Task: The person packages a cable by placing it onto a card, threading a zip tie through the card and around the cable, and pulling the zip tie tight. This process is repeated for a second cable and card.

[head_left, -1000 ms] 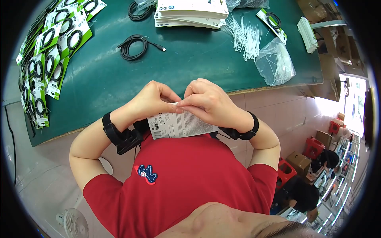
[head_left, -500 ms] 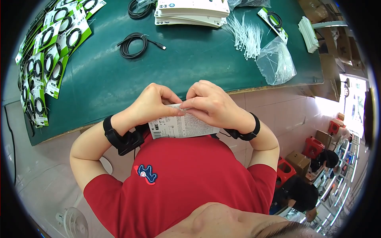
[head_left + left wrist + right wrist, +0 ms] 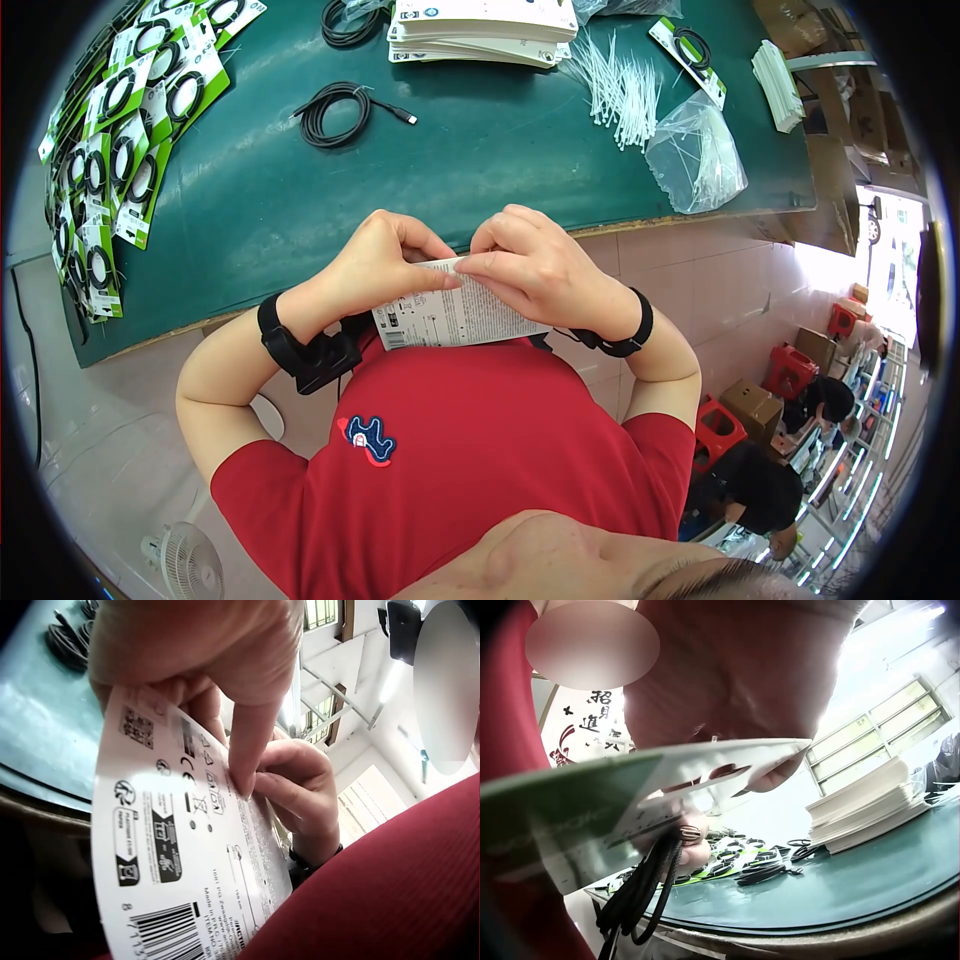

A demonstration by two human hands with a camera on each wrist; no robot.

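Note:
A printed white card [image 3: 470, 312] is held between both hands at the chest, its text side up in the head view. The left hand [image 3: 385, 262] pinches its upper edge, thumb on the printed face [image 3: 187, 825]. Close beside it the right hand [image 3: 540, 265] grips the same edge with thumb and fingers. In the right wrist view the card's other side [image 3: 607, 802] is green and white, with a coiled black cable [image 3: 649, 885] hanging against it near the left fingertips. How the cable is fastened cannot be made out.
On the green table [image 3: 250, 200] lie a coiled cable [image 3: 335, 115], a stack of cards [image 3: 480, 35], white cable ties [image 3: 620, 95], a plastic bag [image 3: 697, 160] and one carded cable [image 3: 690, 60]. Several carded cables [image 3: 120, 95] are heaped at the left.
Compared with a second ago, the right hand has shifted slightly right along the card's edge, and the fingertips of the two hands are a little farther apart. Both keep hold of the card.

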